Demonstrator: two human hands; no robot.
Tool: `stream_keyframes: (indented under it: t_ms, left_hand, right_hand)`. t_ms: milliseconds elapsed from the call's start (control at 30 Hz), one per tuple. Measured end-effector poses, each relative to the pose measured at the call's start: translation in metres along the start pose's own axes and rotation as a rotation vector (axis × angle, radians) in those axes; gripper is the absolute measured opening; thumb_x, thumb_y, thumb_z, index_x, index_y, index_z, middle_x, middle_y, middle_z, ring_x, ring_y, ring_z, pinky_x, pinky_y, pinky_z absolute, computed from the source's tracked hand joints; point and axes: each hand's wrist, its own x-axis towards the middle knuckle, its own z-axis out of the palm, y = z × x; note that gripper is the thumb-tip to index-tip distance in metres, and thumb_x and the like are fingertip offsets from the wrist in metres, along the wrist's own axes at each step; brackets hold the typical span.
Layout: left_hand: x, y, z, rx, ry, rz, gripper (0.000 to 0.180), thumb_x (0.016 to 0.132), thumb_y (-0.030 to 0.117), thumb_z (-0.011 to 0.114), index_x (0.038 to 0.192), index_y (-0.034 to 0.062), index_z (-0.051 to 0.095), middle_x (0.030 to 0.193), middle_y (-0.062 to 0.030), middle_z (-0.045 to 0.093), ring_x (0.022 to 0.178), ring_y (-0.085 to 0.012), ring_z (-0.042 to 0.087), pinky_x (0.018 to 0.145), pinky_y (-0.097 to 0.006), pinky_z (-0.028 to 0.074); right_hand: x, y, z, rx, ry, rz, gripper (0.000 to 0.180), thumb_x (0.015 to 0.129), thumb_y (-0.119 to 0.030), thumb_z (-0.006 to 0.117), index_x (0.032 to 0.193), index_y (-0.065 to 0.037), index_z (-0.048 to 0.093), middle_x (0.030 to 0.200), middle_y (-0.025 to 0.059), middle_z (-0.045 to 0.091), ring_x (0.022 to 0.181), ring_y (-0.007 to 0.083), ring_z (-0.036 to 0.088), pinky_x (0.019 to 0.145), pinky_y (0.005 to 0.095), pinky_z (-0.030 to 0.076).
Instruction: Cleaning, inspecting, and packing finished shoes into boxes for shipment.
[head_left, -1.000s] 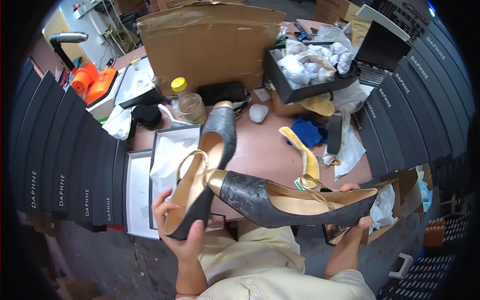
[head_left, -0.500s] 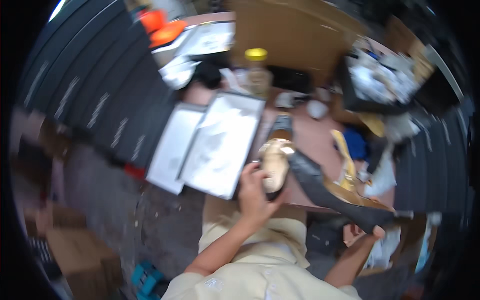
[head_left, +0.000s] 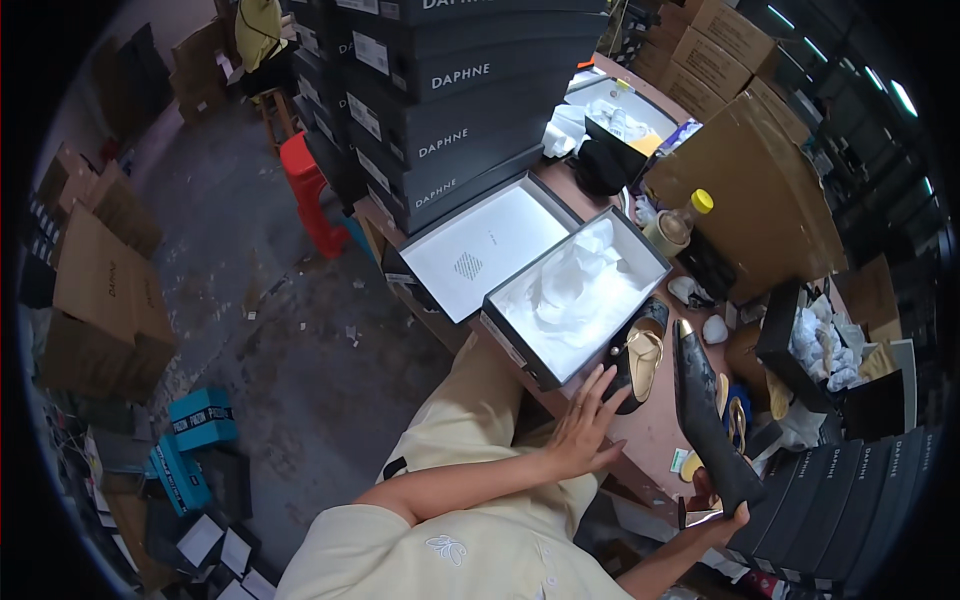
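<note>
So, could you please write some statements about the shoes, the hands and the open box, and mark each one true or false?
1. The right hand holds a dark high-heeled shoe. True.
2. The left hand holds a bottle. False: its fingers rest at the second shoe, lying on the table.
3. The open shoe box contains white tissue paper. True.
4. The bottle has a red cap. False: the cap is yellow.

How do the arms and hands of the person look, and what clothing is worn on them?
Both forearms are bare, with no gloves, and no watch or ring can be made out. The left hand shows slim, spread fingers. The right hand is mostly hidden. The pale yellow short-sleeved shirt has a small white embroidered motif and white buttons.
</note>
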Motion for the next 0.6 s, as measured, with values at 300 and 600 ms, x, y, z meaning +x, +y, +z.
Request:
stream_keyframes:
  t_ms: [300,600]
  left_hand:
    - [-0.035,-0.023,-0.003,-0.135,0.000,0.199,0.048,0.075,0.008,0.064,0.120,0.0029,0.048,0.127,-0.0173,0.041,0.117,-0.0343,0.046,0.089,-0.042,0.045]
    - [-0.045,-0.015,0.000,-0.140,0.005,0.035,0.029,0.072,0.007,0.060,0.100,0.0013,0.052,0.105,-0.0206,0.047,0.094,-0.0351,0.055,0.075,-0.041,0.050]
  right_hand:
    - [-0.013,0.007,0.041,-0.012,-0.085,0.087,0.088,0.059,-0.048,0.068,0.126,0.002,0.041,0.111,0.0194,0.057,0.093,0.0268,0.064,0.075,0.0339,0.057]
    - [-0.014,0.017,0.043,-0.067,-0.182,0.130,0.089,0.057,-0.047,0.069,0.123,0.004,0.041,0.105,0.0215,0.057,0.088,0.0280,0.063,0.071,0.0338,0.056]
